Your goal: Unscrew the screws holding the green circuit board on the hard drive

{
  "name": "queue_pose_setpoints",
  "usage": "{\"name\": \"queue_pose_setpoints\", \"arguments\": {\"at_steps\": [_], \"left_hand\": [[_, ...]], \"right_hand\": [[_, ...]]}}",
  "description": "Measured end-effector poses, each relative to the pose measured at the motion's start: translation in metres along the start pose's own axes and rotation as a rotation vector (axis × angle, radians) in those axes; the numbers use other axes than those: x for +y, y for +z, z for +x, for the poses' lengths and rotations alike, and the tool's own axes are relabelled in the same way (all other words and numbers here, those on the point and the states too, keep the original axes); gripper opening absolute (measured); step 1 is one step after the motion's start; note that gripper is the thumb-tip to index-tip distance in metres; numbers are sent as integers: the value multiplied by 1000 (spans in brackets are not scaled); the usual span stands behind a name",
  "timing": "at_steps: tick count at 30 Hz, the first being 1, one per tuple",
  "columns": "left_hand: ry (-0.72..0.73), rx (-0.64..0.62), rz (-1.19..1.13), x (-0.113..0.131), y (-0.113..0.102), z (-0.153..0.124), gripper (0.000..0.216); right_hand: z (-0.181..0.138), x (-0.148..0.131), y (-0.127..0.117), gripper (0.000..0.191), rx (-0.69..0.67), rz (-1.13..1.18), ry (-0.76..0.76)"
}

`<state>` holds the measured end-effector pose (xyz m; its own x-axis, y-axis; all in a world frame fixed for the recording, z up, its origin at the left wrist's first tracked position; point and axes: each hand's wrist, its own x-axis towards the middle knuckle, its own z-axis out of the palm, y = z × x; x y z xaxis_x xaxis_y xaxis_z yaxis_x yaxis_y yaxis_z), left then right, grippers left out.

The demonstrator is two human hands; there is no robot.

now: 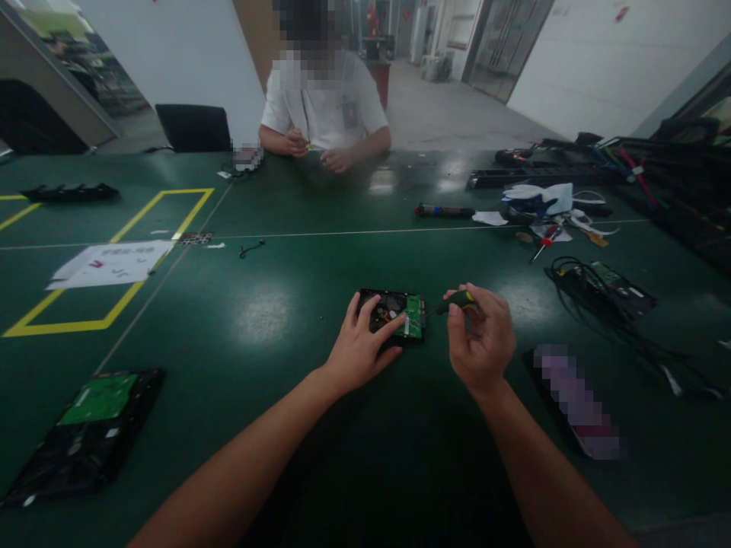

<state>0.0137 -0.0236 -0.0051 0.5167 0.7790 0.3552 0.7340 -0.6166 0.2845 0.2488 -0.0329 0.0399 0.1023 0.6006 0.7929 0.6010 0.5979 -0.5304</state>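
On the green table in front of me lies a hard drive [416,320], its green circuit board facing up at the right end. My left hand [361,342] holds it down, fingers spread across its left part and the thumb along its near edge. My right hand [485,342] is closed around the dark green and yellow handle of a screwdriver [454,302]. The thin shaft points left to the drive's right end; whether the tip touches it is too small to tell. A larger hard drive [94,434] with a green board lies at the near left.
Right of my hand lies a phone-like object [574,399], blurred out. Behind it are black cables [576,281] and another circuit board [617,278]. A red screwdriver [547,242] and a dark cylindrical tool [445,211] lie farther back. Across the table sits a person [328,106]. Left is printed paper [114,262].
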Motion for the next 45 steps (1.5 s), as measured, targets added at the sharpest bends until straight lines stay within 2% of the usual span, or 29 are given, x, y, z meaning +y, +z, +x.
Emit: {"name": "queue_pose_setpoints", "arguments": {"at_steps": [8,17,24,32,45], "left_hand": [[-4,3,-9,0,-1,1,61],[6,4,0,-1,0,0,60],[-18,40,21,-1,4,2,51],[-69,63,33,3,7,3,55],[-77,42,29,3,8,1,56]], "right_hand": [[-1,-1,0,56,-16,-28,-14],[11,-11,-3,55,16,-237,-125],[15,-15,-3,52,-105,-131,-122],[20,-27,-1,48,-95,-223,-144],[19,-19,-2,52,-118,-215,-121]]}}
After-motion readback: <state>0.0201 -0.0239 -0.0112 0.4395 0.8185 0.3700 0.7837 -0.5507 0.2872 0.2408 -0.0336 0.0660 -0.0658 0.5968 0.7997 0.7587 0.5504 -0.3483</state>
